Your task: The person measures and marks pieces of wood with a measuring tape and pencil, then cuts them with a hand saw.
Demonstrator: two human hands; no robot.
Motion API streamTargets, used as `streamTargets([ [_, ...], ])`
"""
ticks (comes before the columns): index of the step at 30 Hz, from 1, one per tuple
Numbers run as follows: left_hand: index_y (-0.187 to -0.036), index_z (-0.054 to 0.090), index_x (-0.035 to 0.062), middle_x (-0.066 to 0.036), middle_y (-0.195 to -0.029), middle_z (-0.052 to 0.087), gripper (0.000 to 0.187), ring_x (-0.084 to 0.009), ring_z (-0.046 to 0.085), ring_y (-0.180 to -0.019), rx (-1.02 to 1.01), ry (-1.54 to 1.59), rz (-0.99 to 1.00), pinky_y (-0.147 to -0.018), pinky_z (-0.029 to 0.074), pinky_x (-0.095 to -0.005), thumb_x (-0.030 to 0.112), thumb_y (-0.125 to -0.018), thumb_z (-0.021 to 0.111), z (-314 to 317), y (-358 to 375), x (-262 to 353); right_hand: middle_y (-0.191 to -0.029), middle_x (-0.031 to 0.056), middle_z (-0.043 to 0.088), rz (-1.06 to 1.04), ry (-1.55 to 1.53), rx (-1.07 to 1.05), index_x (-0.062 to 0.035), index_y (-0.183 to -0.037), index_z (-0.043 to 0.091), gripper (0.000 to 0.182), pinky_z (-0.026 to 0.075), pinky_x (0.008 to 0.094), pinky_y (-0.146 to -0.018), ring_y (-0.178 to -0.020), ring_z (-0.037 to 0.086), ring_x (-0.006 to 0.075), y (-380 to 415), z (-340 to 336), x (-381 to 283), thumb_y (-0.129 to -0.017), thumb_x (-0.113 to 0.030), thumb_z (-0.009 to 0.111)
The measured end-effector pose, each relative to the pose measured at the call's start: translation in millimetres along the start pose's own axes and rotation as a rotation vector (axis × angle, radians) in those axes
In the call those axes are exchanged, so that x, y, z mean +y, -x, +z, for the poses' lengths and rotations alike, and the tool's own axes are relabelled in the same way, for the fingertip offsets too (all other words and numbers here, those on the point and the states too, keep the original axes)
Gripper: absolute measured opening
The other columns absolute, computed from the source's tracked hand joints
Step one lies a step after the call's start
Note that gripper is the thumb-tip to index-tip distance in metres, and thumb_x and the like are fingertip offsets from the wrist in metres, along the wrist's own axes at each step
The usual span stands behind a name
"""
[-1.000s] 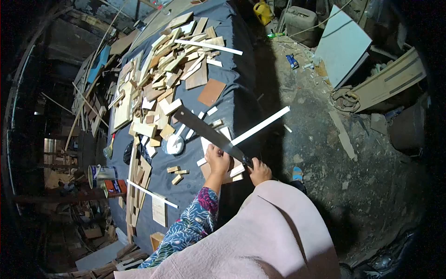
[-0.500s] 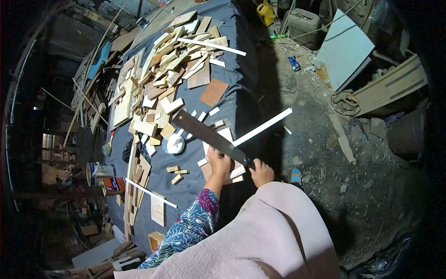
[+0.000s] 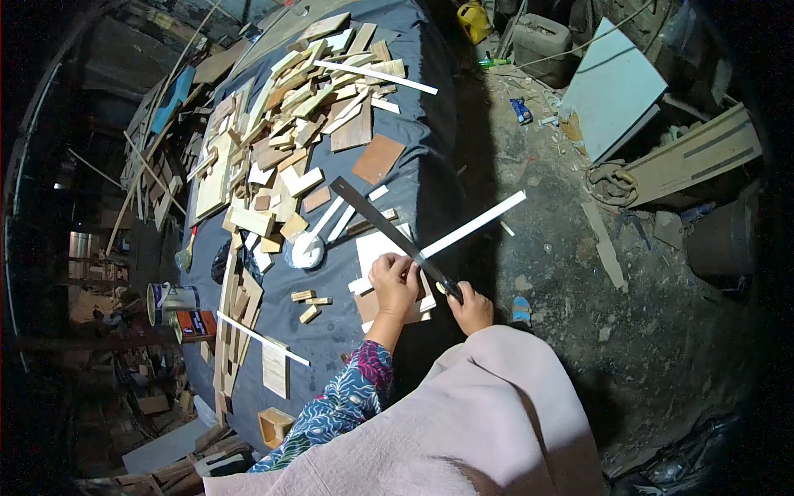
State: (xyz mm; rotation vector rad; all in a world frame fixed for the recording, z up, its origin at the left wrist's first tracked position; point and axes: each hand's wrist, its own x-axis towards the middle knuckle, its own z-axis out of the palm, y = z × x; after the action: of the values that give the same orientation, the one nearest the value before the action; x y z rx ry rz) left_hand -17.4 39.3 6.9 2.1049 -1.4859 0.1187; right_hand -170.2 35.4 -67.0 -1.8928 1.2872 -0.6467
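Note:
My right hand [image 3: 471,308] grips the handle of a hand saw [image 3: 374,217]. The saw's blade slants up and left, crossing a long white strip [image 3: 480,221] just beside my left fingers. With curled fingers, my left hand [image 3: 394,283] presses on that strip near the table's edge. Under the strip lie a white board [image 3: 374,248] and some other wood pieces, partly covered by my hand. The strip's far end sticks out to the right, past the table. How far the blade sits in the strip, if at all, cannot be made out.
A heap of wood offcuts [image 3: 306,107] covers the far part of the cloth-covered table [image 3: 331,364]. Nearer are a white tub [image 3: 307,253], small wood blocks [image 3: 311,302] and a thin white strip [image 3: 265,339]. Cans [image 3: 169,302] stand at left; a pale panel [image 3: 612,87] leans at right.
The saw blade has turned from showing its broad face to nearly edge-on, and now lies across the white strip. My left hand has shifted slightly, fingers more bent over the strip.

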Motion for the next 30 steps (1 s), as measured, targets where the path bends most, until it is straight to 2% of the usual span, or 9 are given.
streamTargets([
  [3,-0.069,0.056,0.0044,-0.008,-0.078,0.051,0.01,-0.0256,0.048,-0.076,0.016,0.122,0.032,-0.068,0.037,-0.0359,0.006,-0.062,0.062,2,-1,-2,-0.068,0.0169,0.056,0.043,0.028,0.042,-0.01,-0.094,0.045,0.03,0.044,0.0441,-0.054,-0.063,0.056,0.0345,7,5,-6,-0.074,-0.03,0.055],
  [4,-0.068,0.056,0.0031,-0.009,-0.076,0.052,0.008,-0.0263,0.049,-0.073,0.008,0.183,0.008,-0.066,0.039,-0.0351,0.005,-0.062,0.061,4,-2,-8,-0.069,0.0159,0.056,0.064,0.019,0.044,-0.0091,-0.09,0.047,0.025,0.042,0.0449,-0.054,-0.064,0.055,0.0353,6,5,-11,-0.073,-0.027,0.055],
  [9,-0.065,0.054,0.0008,-0.01,-0.073,0.051,0.006,-0.0264,0.049,-0.069,0.022,0.143,-0.056,-0.062,0.04,-0.0339,0.003,-0.063,0.059,8,0,-15,-0.07,0.0142,0.057,0.071,0.117,0.049,-0.0102,-0.092,0.046,0.028,0.043,0.0428,-0.055,-0.066,0.056,0.0327,8,11,-15,-0.073,-0.029,0.056],
  [11,-0.064,0.056,0.0057,-0.007,-0.076,0.053,0.006,-0.0256,0.049,-0.075,0.005,0.14,-0.089,-0.066,0.038,-0.0369,0.009,-0.062,0.061,9,-2,-18,-0.071,0.0128,0.057,0.068,0.195,0.051,-0.0113,-0.094,0.044,0.031,0.045,0.041,-0.054,-0.067,0.057,0.0304,7,10,-17,-0.074,-0.031,0.056],
  [13,-0.064,0.055,0.006,-0.007,-0.075,0.053,0.006,-0.0255,0.049,-0.075,-0.003,0.157,-0.068,-0.066,0.038,-0.037,0.009,-0.063,0.061,10,-4,-18,-0.07,0.0121,0.056,0.077,0.222,0.069,-0.0117,-0.092,0.044,0.031,0.045,0.0408,-0.053,-0.066,0.057,0.0298,6,17,-16,-0.073,-0.033,0.056],
  [20,-0.063,0.052,0.0061,-0.007,-0.074,0.052,0.007,-0.0257,0.048,-0.071,0.021,0.153,-0.08,-0.063,0.037,-0.0365,0.007,-0.061,0.058,15,-4,-20,-0.071,0.0127,0.057,0.128,0.195,0.021,-0.0124,-0.093,0.045,0.028,0.045,0.0429,-0.054,-0.064,0.057,0.0312,35,11,9,-0.075,-0.032,0.054],
  [24,-0.065,0.052,0.0066,-0.006,-0.073,0.051,0.007,-0.0257,0.048,-0.071,0.041,0.106,-0.005,-0.063,0.037,-0.0364,0.007,-0.061,0.058,14,-3,-20,-0.074,0.0139,0.057,0.078,0.136,0.017,-0.0115,-0.095,0.044,0.031,0.045,0.0425,-0.057,-0.068,0.056,0.0322,-1,16,-14,-0.074,-0.031,0.055],
  [29,-0.064,0.051,0.0064,-0.007,-0.074,0.051,0.007,-0.0257,0.047,-0.072,0.012,0.1,-0.031,-0.064,0.036,-0.0365,0.006,-0.061,0.058,11,-7,-18,-0.074,0.0145,0.057,0.189,0.127,-0.025,-0.0123,-0.095,0.044,0.033,0.044,0.0442,-0.058,-0.07,0.056,0.0329,12,15,-7,-0.074,-0.035,0.055],
  [30,-0.064,0.051,0.004,-0.009,-0.073,0.05,0.006,-0.0272,0.047,-0.071,0.016,0.14,-0.03,-0.063,0.037,-0.0367,0.005,-0.062,0.057,12,-9,-17,-0.073,0.0145,0.057,0.178,0.112,-0.035,-0.013,-0.095,0.045,0.034,0.044,0.0446,-0.059,-0.069,0.056,0.0335,11,17,-6,-0.073,-0.036,0.055],
])
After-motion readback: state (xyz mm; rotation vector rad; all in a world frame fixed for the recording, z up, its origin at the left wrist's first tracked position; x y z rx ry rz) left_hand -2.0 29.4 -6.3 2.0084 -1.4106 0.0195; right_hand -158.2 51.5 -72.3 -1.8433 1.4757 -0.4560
